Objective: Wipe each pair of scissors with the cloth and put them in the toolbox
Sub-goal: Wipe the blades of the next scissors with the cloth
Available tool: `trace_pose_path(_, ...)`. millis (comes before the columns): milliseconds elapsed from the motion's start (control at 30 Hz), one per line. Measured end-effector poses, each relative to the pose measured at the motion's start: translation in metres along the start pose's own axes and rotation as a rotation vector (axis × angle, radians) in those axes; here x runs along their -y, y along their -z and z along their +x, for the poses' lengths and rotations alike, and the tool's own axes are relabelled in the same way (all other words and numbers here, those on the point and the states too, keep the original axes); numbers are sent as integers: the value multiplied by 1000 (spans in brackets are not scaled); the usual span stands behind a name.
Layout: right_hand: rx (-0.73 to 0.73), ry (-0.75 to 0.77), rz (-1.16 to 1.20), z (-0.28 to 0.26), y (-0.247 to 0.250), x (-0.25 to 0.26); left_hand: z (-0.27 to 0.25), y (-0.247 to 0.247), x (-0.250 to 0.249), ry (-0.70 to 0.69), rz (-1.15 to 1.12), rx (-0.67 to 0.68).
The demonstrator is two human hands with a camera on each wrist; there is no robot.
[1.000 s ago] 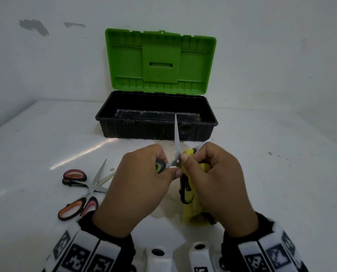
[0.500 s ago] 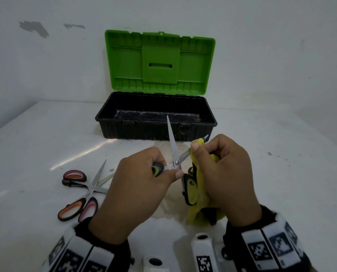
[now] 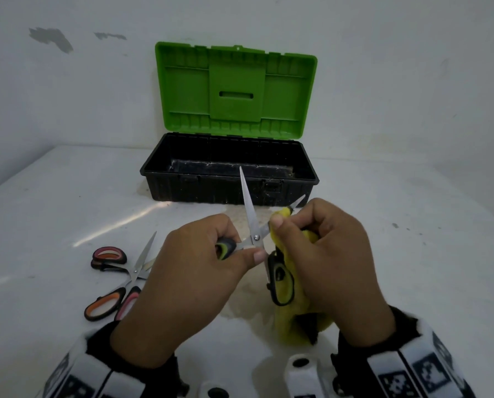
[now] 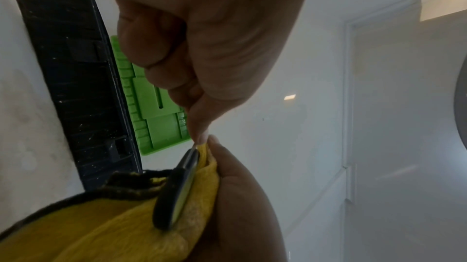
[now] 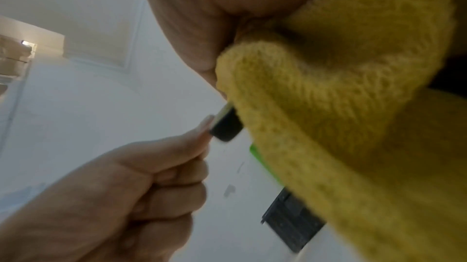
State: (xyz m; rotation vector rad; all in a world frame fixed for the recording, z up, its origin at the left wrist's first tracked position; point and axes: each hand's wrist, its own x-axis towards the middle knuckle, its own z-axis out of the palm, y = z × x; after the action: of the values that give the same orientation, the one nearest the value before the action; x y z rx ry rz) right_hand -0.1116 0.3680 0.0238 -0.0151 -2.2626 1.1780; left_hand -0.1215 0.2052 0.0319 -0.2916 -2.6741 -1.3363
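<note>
My left hand (image 3: 240,249) grips one black-and-green handle of the open scissors (image 3: 256,237). One blade points up towards the toolbox. The other blade runs right, and my right hand (image 3: 291,218) pinches the yellow cloth (image 3: 306,317) around it, so only the tip shows. The second handle hangs below the cloth. In the left wrist view the cloth (image 4: 101,226) lies against the scissors (image 4: 174,196). The right wrist view shows the cloth (image 5: 353,106) and my left hand (image 5: 113,196) at a handle (image 5: 225,128). The black toolbox (image 3: 200,191) stands behind, its green lid (image 3: 234,90) upright.
Two more pairs of scissors lie crossed on the white table at my left, one with an orange handle (image 3: 103,307) and one with a pink handle (image 3: 109,254). A white wall rises right behind the toolbox.
The scissors have opened wider and the upright blade has tilted left. My right hand has slid the cloth outward along the other blade towards its tip.
</note>
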Motion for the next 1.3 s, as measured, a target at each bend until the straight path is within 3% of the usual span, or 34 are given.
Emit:
trace_pose_path(167, -120, -56, 18, 22, 5, -14, 3, -3, 5, 9, -36, 19)
trace_pose_path(300, -157, -73, 58, 19, 9, -17, 5, -5, 12, 76, -189, 80)
trace_pose_path(400, -97, -60, 142, 10, 13, -14, 9, -6, 15, 138, -326, 128)
trace_pose_path(567, 167, -111, 311, -5, 9, -6, 11, -8, 14, 154, -419, 190)
trace_pose_path(733, 150, -187, 434, -4, 10, -9, 9, -8, 11, 111, -392, 181)
trace_pose_path(900, 224, -205, 469, -5, 11, -1, 6, -4, 12, 99, -397, 195)
trace_pose_path(1067, 80, -253, 469, 5, 14, -9, 4, -5, 11, 77, -372, 190)
trace_pose_path(1200, 223, -257, 487, -4, 11, -2, 6, 0, 14, 86, -378, 243)
trace_pose_path(1300, 139, -303, 504, 3, 11, -9, 6, 2, 12, 72, -369, 268)
